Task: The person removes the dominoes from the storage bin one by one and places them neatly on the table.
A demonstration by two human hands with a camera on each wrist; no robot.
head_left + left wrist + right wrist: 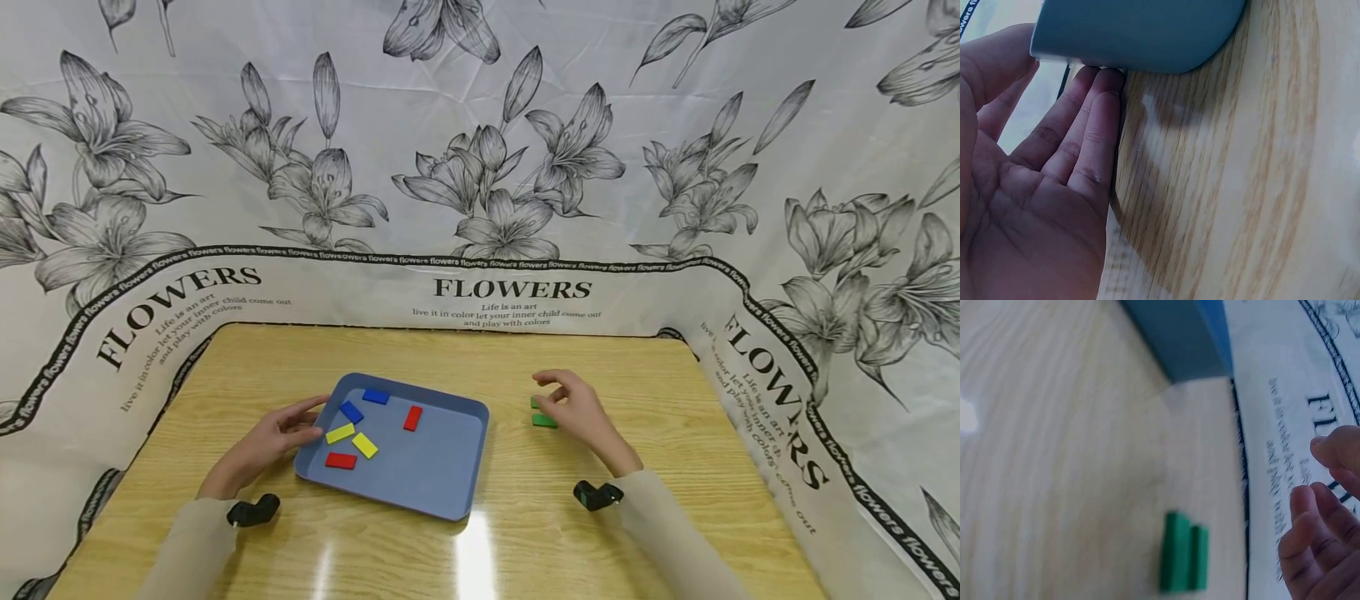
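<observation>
A blue-grey tray lies on the table at centre left, holding red, yellow and blue rectangular blocks. At its left edge my left hand holds the rim. In the left wrist view the thumb reaches the tray's rim, and the other fingertips meet the tray wall from below. Right of the tray, my right hand hovers over two green blocks, thumb and fingers curved and apart with nothing between them. The right wrist view shows both green blocks side by side on the table.
Inside the tray sit two blue blocks, two yellow blocks and two red blocks. A white flower-printed curtain surrounds the wooden table at the back and sides.
</observation>
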